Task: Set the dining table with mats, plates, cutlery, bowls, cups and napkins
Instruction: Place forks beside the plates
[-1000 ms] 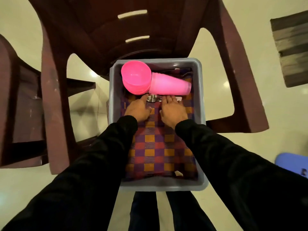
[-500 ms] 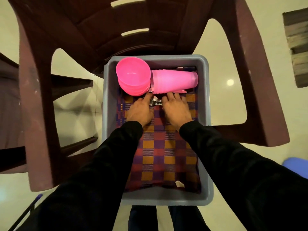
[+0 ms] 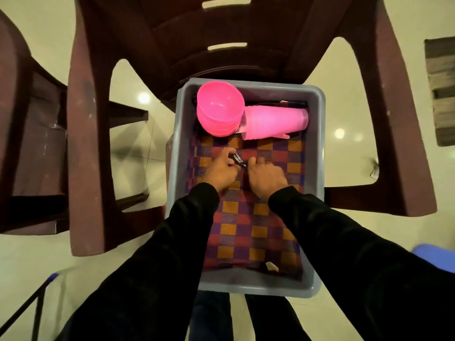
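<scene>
Down inside the grey tub [image 3: 183, 134], on the checkered mats [image 3: 248, 225], the forks [image 3: 238, 159] lie between both hands, tines pointing away towards the pink bowls [image 3: 219, 112]. Left hand [image 3: 220, 172] fingers are pinching them; right hand [image 3: 267, 177] looks curled right beside, can't tell if it's gripping.

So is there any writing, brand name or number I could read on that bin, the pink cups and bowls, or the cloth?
None can be read.
Grey bin: no label or number shows.
Pink bowls and pink cups: plain, no print.
Checked cloth: pattern only; a small pale tag at its near edge is too small to read.
</scene>
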